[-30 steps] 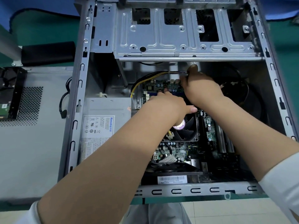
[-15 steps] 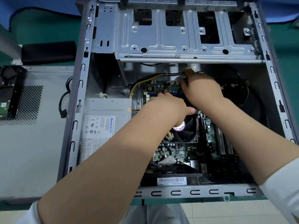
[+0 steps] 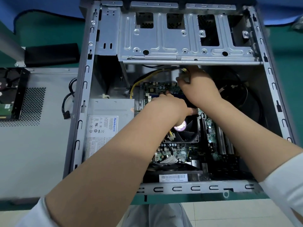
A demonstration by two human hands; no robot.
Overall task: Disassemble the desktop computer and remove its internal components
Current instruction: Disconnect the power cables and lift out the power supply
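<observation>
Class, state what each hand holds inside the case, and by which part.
Right hand grips the power cable at its connector end. Left hand presses the motherboard, holding nothing.

Case frame: bare stamped sheet metal, dull grey, bit scuffed. Drive cage same metal, slightly shinier. PSU matt grey metal, paper label. Motherboard glossy green. Fan black plastic, probably. Side panel smooth painted metal. Mat green, matt.

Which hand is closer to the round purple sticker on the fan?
The left hand. It rests on the board just above the purple sticker, almost covering it. The right hand is farther up, gripping the power connector near the drive cage.
</observation>
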